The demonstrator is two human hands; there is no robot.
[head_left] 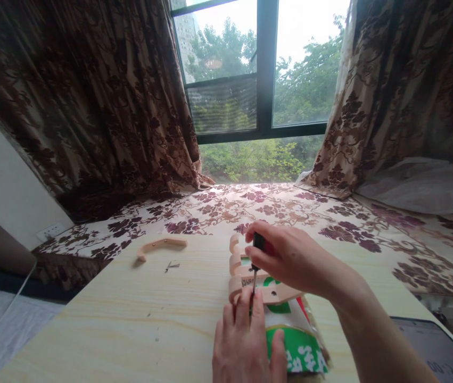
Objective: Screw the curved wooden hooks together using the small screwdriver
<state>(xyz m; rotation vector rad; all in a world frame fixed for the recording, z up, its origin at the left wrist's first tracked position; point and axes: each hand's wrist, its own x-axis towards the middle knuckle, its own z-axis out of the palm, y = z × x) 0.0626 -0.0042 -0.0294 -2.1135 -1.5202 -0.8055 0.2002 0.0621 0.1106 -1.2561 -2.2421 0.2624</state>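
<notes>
My right hand [290,258] is closed around the black handle of a screwdriver [257,244]. Its metal shaft points down at a curved wooden piece [280,293] with a dark hole in it. My left hand [244,338] lies palm down, fingers stretched forward, with the fingertips on the near side of that piece around the screwdriver's lower end. Those fingers hide the tip and whatever it touches. More curved wooden pieces [235,263] line up behind, partly under my right hand. Beneath them lies a green, white and red printed plastic packet [298,348].
Another curved wooden piece [166,242] lies at the table's far left, near small dark metal bits [172,265]. A device with a lit timer screen [436,343] sits at the right edge. Beyond the pale wooden table [122,324] is a flowered cloth-covered sill [258,205].
</notes>
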